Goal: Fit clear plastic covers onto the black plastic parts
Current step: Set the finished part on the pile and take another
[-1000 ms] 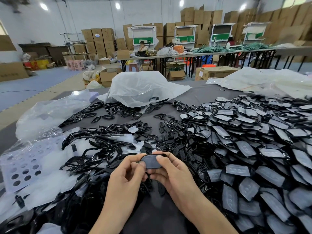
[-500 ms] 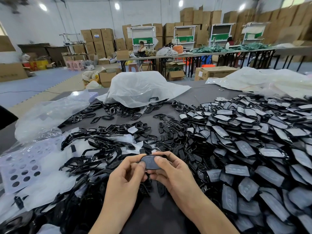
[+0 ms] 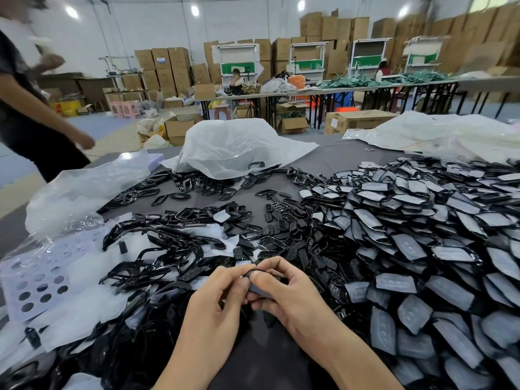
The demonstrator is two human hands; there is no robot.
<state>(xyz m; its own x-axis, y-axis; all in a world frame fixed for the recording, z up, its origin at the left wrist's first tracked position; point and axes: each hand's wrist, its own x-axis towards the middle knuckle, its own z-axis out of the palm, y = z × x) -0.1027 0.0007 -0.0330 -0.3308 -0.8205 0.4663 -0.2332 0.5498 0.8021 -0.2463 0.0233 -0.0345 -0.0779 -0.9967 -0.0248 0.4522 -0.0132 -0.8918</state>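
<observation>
Left grip (image 3: 216,302) and right grip (image 3: 289,294) both pinch one small part (image 3: 255,289) above the counter (image 3: 346,157). Judged light, stiff, slick: hold it by the rim.

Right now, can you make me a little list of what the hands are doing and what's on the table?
left hand: pinches the part
right hand: pinches the part too
part: small, dark, between the fingertips
right pile: covered parts, heaped
left pile: bare black frames, tangled
bag: clear plastic, far side of the table
passer-by: standing at the left
</observation>
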